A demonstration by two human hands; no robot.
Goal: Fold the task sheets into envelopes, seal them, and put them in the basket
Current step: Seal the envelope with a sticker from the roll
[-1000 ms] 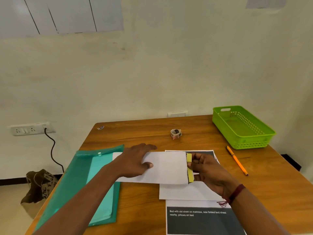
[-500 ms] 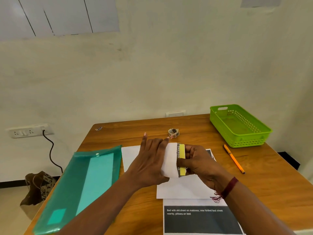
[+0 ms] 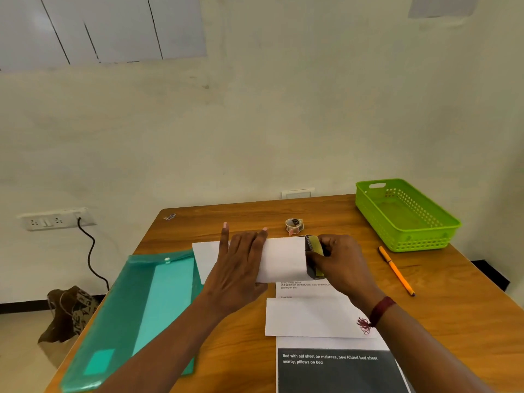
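Left of the green basket (image 3: 408, 243), your left hand (image 3: 238, 268) presses flat, fingers straight, on 1 white envelope (image 3: 283, 259); your right hand (image 3: 340, 259) pinches its yellow flap (image 3: 313, 247). Sealing looks unfinished; the basket holds 0 envelopes.

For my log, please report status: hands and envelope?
Left hand flat on envelope. Right hand pinches its yellow-strip flap. Basket without envelopes. Nothing blocking.
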